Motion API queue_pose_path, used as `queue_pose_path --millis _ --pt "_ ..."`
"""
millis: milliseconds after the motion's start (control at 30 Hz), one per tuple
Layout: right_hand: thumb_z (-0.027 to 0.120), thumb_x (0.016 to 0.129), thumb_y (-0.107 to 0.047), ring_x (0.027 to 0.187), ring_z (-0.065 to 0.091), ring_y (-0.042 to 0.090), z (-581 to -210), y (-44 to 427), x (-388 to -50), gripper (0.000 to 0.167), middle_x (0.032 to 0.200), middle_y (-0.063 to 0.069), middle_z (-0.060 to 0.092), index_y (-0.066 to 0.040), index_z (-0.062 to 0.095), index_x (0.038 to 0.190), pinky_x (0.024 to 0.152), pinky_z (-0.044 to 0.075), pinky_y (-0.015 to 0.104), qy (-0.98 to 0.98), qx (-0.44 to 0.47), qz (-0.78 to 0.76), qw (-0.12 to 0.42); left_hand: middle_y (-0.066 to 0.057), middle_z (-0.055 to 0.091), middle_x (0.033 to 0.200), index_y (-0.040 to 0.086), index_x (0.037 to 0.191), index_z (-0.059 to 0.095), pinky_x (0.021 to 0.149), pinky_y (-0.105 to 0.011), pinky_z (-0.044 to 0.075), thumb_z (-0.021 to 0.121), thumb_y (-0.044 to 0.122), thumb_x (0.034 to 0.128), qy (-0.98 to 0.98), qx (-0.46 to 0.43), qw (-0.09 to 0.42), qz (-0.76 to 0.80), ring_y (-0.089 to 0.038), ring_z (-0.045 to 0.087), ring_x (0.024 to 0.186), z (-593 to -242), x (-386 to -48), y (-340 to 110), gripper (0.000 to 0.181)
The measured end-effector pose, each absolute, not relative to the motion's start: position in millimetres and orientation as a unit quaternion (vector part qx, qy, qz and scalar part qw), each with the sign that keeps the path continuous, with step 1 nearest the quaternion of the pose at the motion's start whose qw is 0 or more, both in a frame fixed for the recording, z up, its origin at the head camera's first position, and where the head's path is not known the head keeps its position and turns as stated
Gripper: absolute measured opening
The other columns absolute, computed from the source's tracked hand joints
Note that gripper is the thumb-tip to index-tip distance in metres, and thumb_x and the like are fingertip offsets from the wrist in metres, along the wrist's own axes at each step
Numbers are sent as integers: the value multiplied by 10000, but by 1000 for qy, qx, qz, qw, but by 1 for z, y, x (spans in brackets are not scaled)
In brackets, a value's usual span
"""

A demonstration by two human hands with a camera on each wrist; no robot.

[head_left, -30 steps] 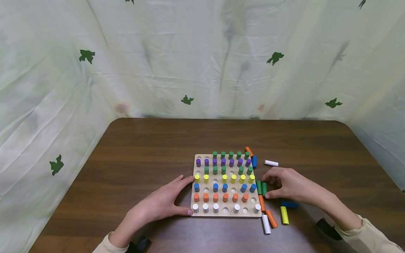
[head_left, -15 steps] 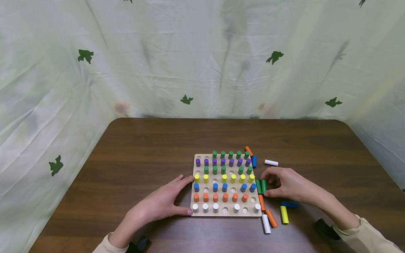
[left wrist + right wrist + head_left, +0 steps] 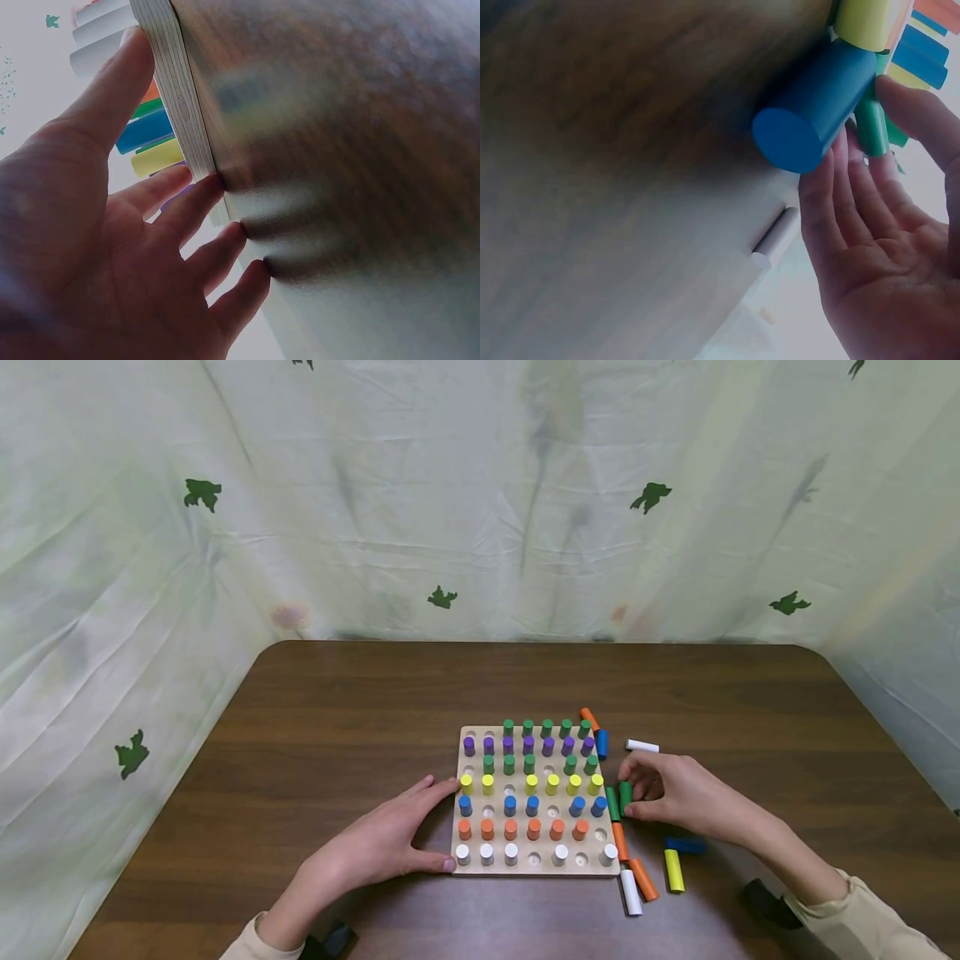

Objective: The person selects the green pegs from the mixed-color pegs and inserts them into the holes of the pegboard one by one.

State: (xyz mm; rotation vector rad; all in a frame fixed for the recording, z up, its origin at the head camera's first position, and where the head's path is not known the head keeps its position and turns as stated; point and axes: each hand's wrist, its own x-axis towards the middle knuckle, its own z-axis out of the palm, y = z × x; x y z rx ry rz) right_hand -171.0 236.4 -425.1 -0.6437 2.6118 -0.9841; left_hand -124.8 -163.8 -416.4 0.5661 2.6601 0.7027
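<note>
A square wooden pegboard (image 3: pixel 521 870) stands on the table with rows of coloured pegs upright in it; several holes hold no peg. My left hand (image 3: pixel 382 833) rests at the board's left side, thumb by its front corner and fingertips along the edge. In the left wrist view the fingers (image 3: pixel 202 206) are spread and nearly straight. To the right of the board, my right hand (image 3: pixel 686 793) pinches a green peg (image 3: pixel 626 795) between thumb and fingers. The right wrist view shows this green peg (image 3: pixel 871 124) between them. Another green peg (image 3: pixel 612 805) lies against the board's right edge.
Loose pegs lie right of the board: orange (image 3: pixel 643 878), white (image 3: pixel 631 893), yellow (image 3: pixel 674 870) and blue (image 3: pixel 686 845). Farther back are another white peg (image 3: pixel 642 746), an orange peg (image 3: pixel 589 718) and a blue peg (image 3: pixel 602 744). A pale curtain hangs behind the brown table (image 3: pixel 360 693).
The green peg at my right fingertips has shifted slightly away from me and apart from its neighbour, and my right thumb has moved a little with it. My left hand has stayed in place.
</note>
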Motion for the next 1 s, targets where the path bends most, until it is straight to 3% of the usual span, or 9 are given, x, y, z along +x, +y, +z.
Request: queue_pose_path --millis 367,1000 --pt "754 872 -97 830 648 99 -423 236 -172 227 950 -33 659 -143 601 1032 718 546 246 897 -238 -358 109 -119 332 1560 211 1525 372 1090 -540 315 797 534 765 933 200 166 248 -285 239 1458 -417 -124 -164 929" --pt "777 856 -120 854 665 89 -398 232 -180 272 998 -49 672 -114 662 1103 739 564 283 904 -261 -339 19 -109 331 1562 211 1525 372 1091 -542 313 794 539 765 933 200 166 249 -284 232 1461 -418 -125 -164 929"
